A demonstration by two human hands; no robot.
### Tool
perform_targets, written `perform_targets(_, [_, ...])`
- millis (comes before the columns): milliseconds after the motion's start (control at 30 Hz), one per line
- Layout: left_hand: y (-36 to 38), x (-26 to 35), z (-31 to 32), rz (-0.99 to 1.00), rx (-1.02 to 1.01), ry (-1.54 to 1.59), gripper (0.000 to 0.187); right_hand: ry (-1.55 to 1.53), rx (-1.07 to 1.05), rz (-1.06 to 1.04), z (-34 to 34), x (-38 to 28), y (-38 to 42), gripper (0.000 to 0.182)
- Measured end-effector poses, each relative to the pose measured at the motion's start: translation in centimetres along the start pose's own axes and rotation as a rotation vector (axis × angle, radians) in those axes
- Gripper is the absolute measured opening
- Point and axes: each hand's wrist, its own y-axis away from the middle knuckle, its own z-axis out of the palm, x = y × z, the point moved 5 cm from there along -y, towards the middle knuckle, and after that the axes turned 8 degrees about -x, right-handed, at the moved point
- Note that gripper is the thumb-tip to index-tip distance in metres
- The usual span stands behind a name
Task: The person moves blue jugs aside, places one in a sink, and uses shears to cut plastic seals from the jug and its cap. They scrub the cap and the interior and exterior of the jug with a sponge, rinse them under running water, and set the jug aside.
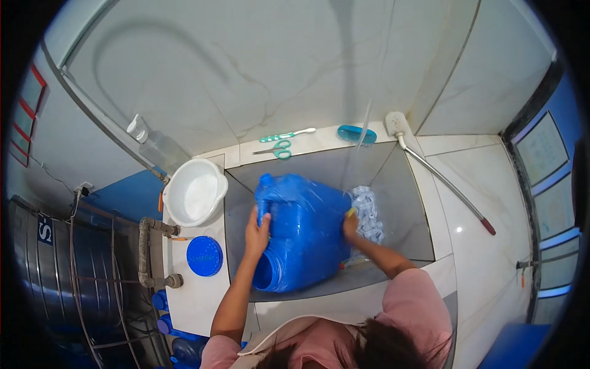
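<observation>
A big blue plastic water jug [307, 227] lies tilted on its side in the grey tiled sink [405, 209], its wide round mouth facing down and left. My left hand [257, 232] is closed round the jug's handle. At the jug's base, my right hand [351, 227] is pressed against the plastic with a small yellow thing [351, 212] in its fingers, which looks like a sponge; most of it is hidden. Behind that hand lies a wet, crumpled white-and-blue cloth [367, 212]. A thin stream of water [366, 123] falls beside the jug.
On the back ledge lie scissors [279, 149], a toothbrush-like brush [287, 134] and a teal brush [356, 134]. A long-handled brush [445, 178] leans at right. Leftward are a white basin [196, 192], a blue lid [204, 256], a pump bottle [161, 147] and pipes [146, 252].
</observation>
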Motion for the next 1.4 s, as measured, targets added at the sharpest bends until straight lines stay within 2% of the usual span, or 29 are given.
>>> perform_targets(33, [-0.6,0.0,-0.3,-0.114,0.028,0.052,0.046,0.117,0.168,-0.042,1.4,-1.8,4.4,0.044])
perform_targets(67, [-0.7,-0.4,-0.6,-0.234,0.052,0.098,0.044,-0.022,0.066,-0.191,1.4,-5.4,8.0,0.047])
perform_targets(100, [-0.8,-0.8,-0.6,-0.213,0.063,0.083,0.043,-0.164,-0.032,-0.339,0.4,-9.6,11.7,0.051])
perform_targets(133, [-0.7,-0.4,-0.2,-0.220,0.048,0.081,0.043,-0.101,-0.039,-0.574,-0.8,-14.4,14.2,0.050])
perform_targets(167, [-0.4,0.5,0.0,-0.216,0.057,0.070,0.043,-0.033,-0.045,-0.813,-1.5,-18.3,15.0,0.050])
perform_targets(233, [-0.2,0.8,0.7,-0.202,0.065,0.057,0.043,0.299,0.187,-0.929,-0.5,-21.2,10.6,0.043])
perform_targets(300, [-0.2,-0.1,1.5,-0.140,0.131,-0.052,0.043,-0.324,-0.050,-0.793,-1.0,-19.5,2.4,0.036])
perform_targets(367, [0.0,1.7,1.9,-0.112,0.105,-0.031,0.043,-0.238,-0.395,-0.017,-1.0,-12.2,-2.7,0.051])
perform_targets(400, [0.2,3.2,2.2,-0.092,0.075,-0.007,0.044,-0.072,-0.375,-0.125,0.3,-6.0,-5.8,0.058])
perform_targets(433, [0.4,5.5,2.0,-0.095,0.066,0.018,0.043,-0.079,-0.287,-0.088,0.0,-3.2,-3.8,0.057])
perform_targets(467, [-0.3,5.1,1.8,-0.091,0.076,0.019,0.043,-0.085,-0.201,-0.053,0.1,-1.3,-1.7,0.057])
perform_targets(533, [-1.1,3.9,1.9,0.020,0.118,-0.202,0.043,-0.011,-0.344,-0.040,1.6,-1.0,1.6,0.057])
perform_targets(600, [-2.0,4.2,2.3,0.035,0.106,-0.275,0.043,-0.067,-0.063,-0.493,-2.3,-10.3,9.6,0.059])
perform_targets(667, [-1.6,4.9,3.1,0.069,0.093,-0.358,0.044,-0.136,-0.067,-0.851,-7.1,-19.4,14.1,0.058])
perform_targets(700, [-1.3,5.7,3.8,0.106,0.122,-0.396,0.044,-0.135,-0.058,-0.856,-8.6,-21.7,13.8,0.058])
perform_targets(767, [-0.6,7.7,5.1,0.149,0.108,-0.432,0.046,0.396,-0.323,-1.329,-8.3,-26.2,14.7,0.049])
perform_targets(800, [0.0,8.3,5.8,0.155,0.105,-0.433,0.046,0.396,-0.316,-1.327,-8.2,-27.0,14.3,0.049])
perform_targets(867, [0.4,10.1,6.7,0.278,0.104,-0.547,0.048,0.679,-0.755,-1.054,-5.4,-27.2,13.4,0.042])
perform_targets(933, [-0.2,9.4,6.4,0.298,0.073,-0.566,0.051,0.679,-0.741,-1.038,-6.1,-27.2,14.1,0.039])
perform_targets(1000, [-1.6,7.5,5.8,0.318,0.069,-0.386,0.055,0.458,-0.713,-1.258,-5.9,-26.2,15.5,0.043])
perform_targets(1033, [-2.2,6.9,5.4,0.322,0.078,-0.388,0.055,0.460,-0.711,-1.267,-6.5,-25.6,17.3,0.043])
perform_targets(1100, [-3.4,4.7,4.2,0.031,0.176,-0.248,0.056,0.287,-0.349,-1.023,-10.8,-25.7,20.5,0.049])
perform_targets(1133, [-3.8,4.6,4.5,0.033,0.181,-0.240,0.056,0.295,-0.348,-1.027,-11.5,-25.5,21.5,0.049])
perform_targets(1200, [-3.6,2.7,4.4,-0.274,0.348,-0.127,0.052,0.225,-0.231,-0.946,-13.1,-24.6,22.3,0.056])
perform_targets(1233, [-3.5,2.8,4.5,-0.272,0.341,-0.124,0.052,0.165,-0.315,-0.921,-14.2,-24.3,20.6,0.057])
perform_targets(1300, [-3.2,4.4,5.7,-0.040,0.129,-0.561,0.048,0.017,-0.479,-0.862,-16.3,-23.4,15.2,0.058])
perform_targets(1333, [-2.7,5.5,5.1,-0.034,0.120,-0.559,0.048,-0.011,-0.628,-0.656,-18.1,-24.1,13.4,0.058])
perform_targets(1367, [-1.8,8.8,5.0,0.250,-0.065,-0.699,0.048,-0.043,-0.769,-0.446,-19.9,-24.8,12.0,0.059])
perform_targets(1400, [-0.5,12.2,5.2,0.539,-0.250,-0.828,0.052,-0.029,-0.778,-0.421,-21.0,-24.8,9.7,0.055])
